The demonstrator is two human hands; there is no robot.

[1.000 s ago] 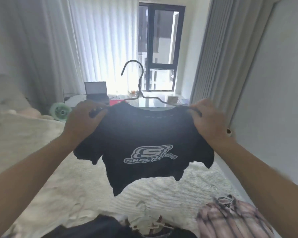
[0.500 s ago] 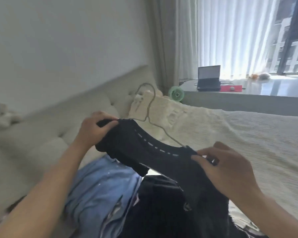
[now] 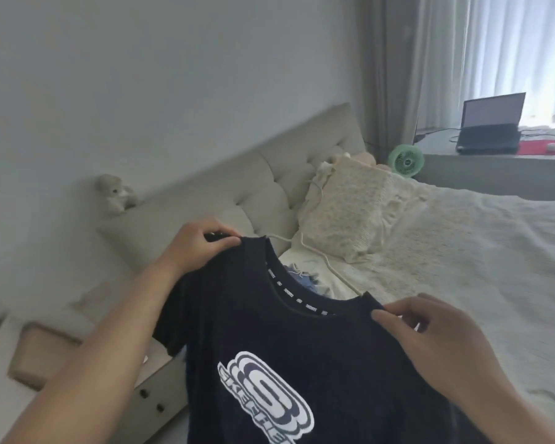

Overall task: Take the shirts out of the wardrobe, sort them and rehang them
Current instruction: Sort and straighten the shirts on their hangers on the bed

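A plain pale wall (image 3: 141,75) runs behind a grey tufted headboard (image 3: 269,184), and a small plush toy (image 3: 114,193) sits on the headboard's top edge. The bed (image 3: 478,251) wears a cream textured cover with a matching pillow (image 3: 350,213) propped at its head, and a low white cabinet (image 3: 45,379) stands beside it. Daylight comes through sheer curtains (image 3: 510,52) past a heavier grey drape (image 3: 388,75), falling on a ledge (image 3: 494,165) that carries an open laptop (image 3: 491,126), with a small green fan (image 3: 406,161) at the ledge's near end.

I hold the shirt (image 3: 302,363) over the bed (image 3: 462,251), left hand (image 3: 199,248) and right hand (image 3: 430,341) at its shoulders; pillow (image 3: 350,213) behind (headboard (image 3: 253,193) beyond), laptop (image 3: 491,126) far right.
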